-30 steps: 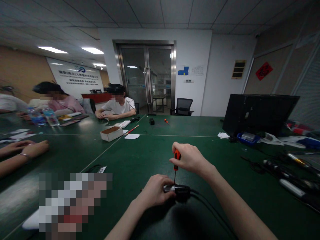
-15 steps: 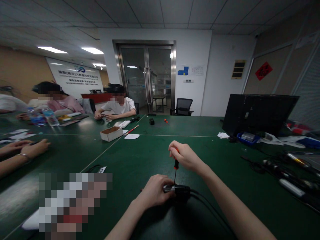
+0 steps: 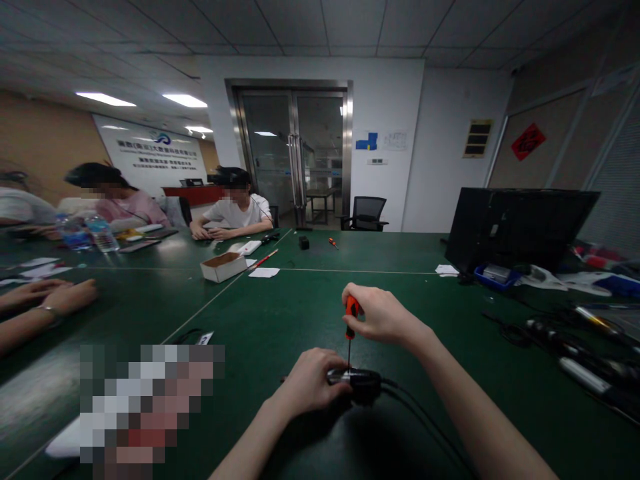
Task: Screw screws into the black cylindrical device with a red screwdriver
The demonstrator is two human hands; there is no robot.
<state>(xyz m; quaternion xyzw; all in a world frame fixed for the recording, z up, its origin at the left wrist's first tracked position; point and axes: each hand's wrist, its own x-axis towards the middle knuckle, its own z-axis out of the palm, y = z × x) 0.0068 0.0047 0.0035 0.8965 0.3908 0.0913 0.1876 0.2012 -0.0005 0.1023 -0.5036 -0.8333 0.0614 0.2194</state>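
My right hand (image 3: 381, 313) is closed around the red and black handle of a screwdriver (image 3: 351, 319), which stands nearly upright. The thin shaft points down, and its tip meets the top of a black device with a silver part (image 3: 366, 385). My left hand (image 3: 316, 380) grips the silver end of this device, fingers behind and thumb in front, against the green table (image 3: 240, 427). A black cable (image 3: 417, 405) leaves the device's right end and runs toward the front edge. What exactly the tip touches is too small to make out.
An open box (image 3: 223, 269) and paper (image 3: 264, 273) lie ahead to the left. A second screwdriver (image 3: 333, 243) and a small black block (image 3: 304, 243) lie farther off. A monitor (image 3: 520, 230), a blue tray (image 3: 496, 275) and cables (image 3: 520, 331) occupy the right. Another person's hands (image 3: 65, 298) rest at left.
My right hand has turned about the screwdriver and shifted slightly right and down, showing more of the red handle. My left hand and the device have stayed in place.
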